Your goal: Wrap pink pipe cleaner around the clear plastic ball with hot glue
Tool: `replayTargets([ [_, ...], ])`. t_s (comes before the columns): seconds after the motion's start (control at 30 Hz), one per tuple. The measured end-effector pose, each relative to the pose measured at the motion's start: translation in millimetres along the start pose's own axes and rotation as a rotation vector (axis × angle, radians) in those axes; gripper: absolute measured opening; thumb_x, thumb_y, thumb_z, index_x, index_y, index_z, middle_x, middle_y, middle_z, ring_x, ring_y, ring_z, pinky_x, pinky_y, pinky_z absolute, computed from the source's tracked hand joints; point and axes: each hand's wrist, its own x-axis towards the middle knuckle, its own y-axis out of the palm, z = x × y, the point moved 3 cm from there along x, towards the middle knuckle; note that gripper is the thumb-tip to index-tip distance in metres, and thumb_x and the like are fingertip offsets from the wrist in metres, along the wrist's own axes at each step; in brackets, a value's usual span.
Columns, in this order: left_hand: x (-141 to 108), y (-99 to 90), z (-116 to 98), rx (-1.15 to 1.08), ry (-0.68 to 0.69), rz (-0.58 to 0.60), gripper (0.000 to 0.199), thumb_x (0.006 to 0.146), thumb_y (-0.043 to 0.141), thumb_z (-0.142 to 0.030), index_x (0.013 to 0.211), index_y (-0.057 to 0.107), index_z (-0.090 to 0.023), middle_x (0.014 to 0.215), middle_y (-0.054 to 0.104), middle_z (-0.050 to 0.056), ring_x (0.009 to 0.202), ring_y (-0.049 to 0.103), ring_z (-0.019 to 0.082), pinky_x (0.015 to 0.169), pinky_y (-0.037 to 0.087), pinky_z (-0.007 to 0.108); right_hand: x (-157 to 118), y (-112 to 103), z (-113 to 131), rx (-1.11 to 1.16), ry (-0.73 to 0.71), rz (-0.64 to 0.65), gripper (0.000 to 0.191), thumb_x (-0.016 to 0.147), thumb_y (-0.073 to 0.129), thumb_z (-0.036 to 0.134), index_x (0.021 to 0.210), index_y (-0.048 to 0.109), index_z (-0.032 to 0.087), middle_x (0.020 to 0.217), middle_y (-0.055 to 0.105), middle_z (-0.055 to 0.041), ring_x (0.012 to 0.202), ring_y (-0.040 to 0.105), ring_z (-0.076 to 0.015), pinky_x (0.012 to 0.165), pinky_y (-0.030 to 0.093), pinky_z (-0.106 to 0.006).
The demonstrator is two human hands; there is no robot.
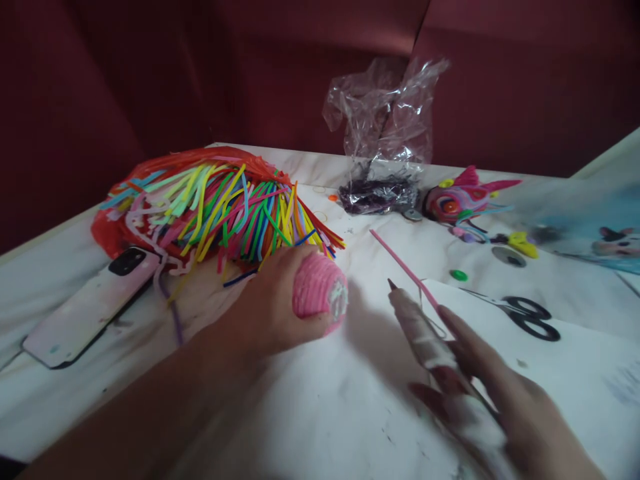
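My left hand (280, 293) is wrapped around a rounded form covered in pink pipe cleaner (315, 287); its whitish end (339, 299) faces right. In my right hand (505, 393) is a slim whitish tool that looks like a glue gun (425, 333), its dark pointed nozzle aimed up and left, apart from the pink form. The tool and fingers are blurred. A loose pink pipe cleaner (400, 263) reaches from the tabletop to my right fingertips; whether they grip it I cannot tell.
Colourful pipe cleaners (250, 213) spill from a red bag behind my left hand. A phone (95, 307) lies left. At the back stand a clear plastic bag (385, 133) and a decorated pink figure (457, 200). Black-handled scissors (530, 317) rest on white paper (575, 373), near a green button (459, 275).
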Motion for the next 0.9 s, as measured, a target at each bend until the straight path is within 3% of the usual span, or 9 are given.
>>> replayTargets([
  [0.13,0.2,-8.5,0.7,0.066,-0.019,-0.003,0.069,0.062,0.064,-0.031,0.124,0.037,-0.018,0.122,0.05,0.011,0.111,0.051,0.029,0.096,0.041,0.043,9.5,32.3,4.3,-0.138,-0.114,0.032,0.065,0.083,0.033,0.018,0.144,0.011,0.011,0.085,0.054,-0.0107,0.069,0.056,-0.024,0.055,0.053,-0.033],
  [0.27,-2.0,-7.0,-2.5,0.003,-0.012,0.004,0.069,0.06,0.065,-0.028,0.124,0.039,-0.019,0.123,0.052,0.011,0.113,0.051,0.03,0.098,0.039,0.044,3.6,41.5,13.1,-0.153,-0.195,0.124,0.076,0.074,0.034,0.013,0.144,0.005,0.006,0.103,0.052,-0.014,0.083,0.055,-0.0249,0.065,0.054,-0.035],
  [0.33,-3.5,-4.8,-3.5,-0.031,-0.009,0.012,0.07,0.06,0.065,-0.027,0.124,0.039,-0.02,0.125,0.052,0.01,0.114,0.05,0.03,0.098,0.039,0.044,-0.9,31.5,14.7,-0.156,-0.234,0.215,0.07,0.074,0.035,0.016,0.141,0.018,0.009,0.111,0.05,-0.0118,0.089,0.055,-0.0222,0.068,0.054,-0.03],
  [0.4,-5.1,-2.3,-3.4,-0.055,-0.015,0.03,0.072,0.059,0.065,-0.026,0.125,0.039,-0.02,0.126,0.051,0.011,0.114,0.05,0.032,0.097,0.039,0.046,-2.4,16.0,7.0,-0.182,-0.208,0.307,0.047,0.079,0.033,0.02,0.125,0.046,0.021,0.1,0.056,-0.0029,0.076,0.058,-0.0173,0.058,0.051,-0.024],
  [0.47,-6.9,-0.1,-3.1,-0.077,-0.027,0.056,0.074,0.059,0.066,-0.028,0.127,0.038,-0.02,0.126,0.05,0.012,0.115,0.049,0.033,0.096,0.039,0.049,2.1,-0.5,-12.2,-0.252,-0.08,0.325,0.031,0.088,0.031,0.027,0.098,0.061,0.023,0.087,0.058,-0.0008,0.065,0.058,-0.0164,0.055,0.048,-0.025],
  [0.53,-8.6,1.1,-3.7,-0.094,-0.02,0.077,0.076,0.059,0.067,-0.029,0.128,0.037,-0.021,0.127,0.049,0.013,0.117,0.047,0.034,0.097,0.039,0.049,11.7,-11.7,-38.4,-0.36,0.13,0.319,0.028,0.087,0.037,0.031,0.086,0.062,0.019,0.084,0.058,-0.0039,0.063,0.056,-0.0198,0.047,0.041,-0.025],
  [0.6,-9.9,1.1,-5.6,-0.094,-0.005,0.103,0.077,0.059,0.066,-0.029,0.129,0.035,-0.021,0.128,0.048,0.013,0.119,0.046,0.034,0.098,0.038,0.049,22.0,-12.8,-62.9,-0.451,0.342,0.382,0.025,0.087,0.051,0.035,0.076,0.06,0.014,0.063,0.052,-0.0043,0.051,0.048,-0.0188,0.039,0.027,-0.021],
  [0.77,-11.0,0.0,-9.7,-0.054,-0.02,0.208,0.078,0.061,0.065,-0.029,0.13,0.033,-0.013,0.127,0.049,0.016,0.116,0.047,0.033,0.096,0.039,0.048,35.7,8.5,-90.6,-0.343,0.572,0.575,0.026,0.095,0.059,0.031,0.082,0.056,0.008,0.068,0.046,0.0004,0.058,0.045,-0.0088,0.057,0.041,-0.018],
  [0.9,-11.9,0.6,-9.4,-0.077,0.024,0.21,0.079,0.062,0.065,-0.03,0.132,0.031,-0.013,0.134,0.043,0.014,0.121,0.043,0.03,0.102,0.035,0.044,33.6,8.3,-105.8,-0.053,0.674,0.537,0.023,0.095,0.057,0.017,0.075,0.053,0.006,0.064,0.043,0.0023,0.052,0.041,-0.0058,0.05,0.038,-0.013],
])
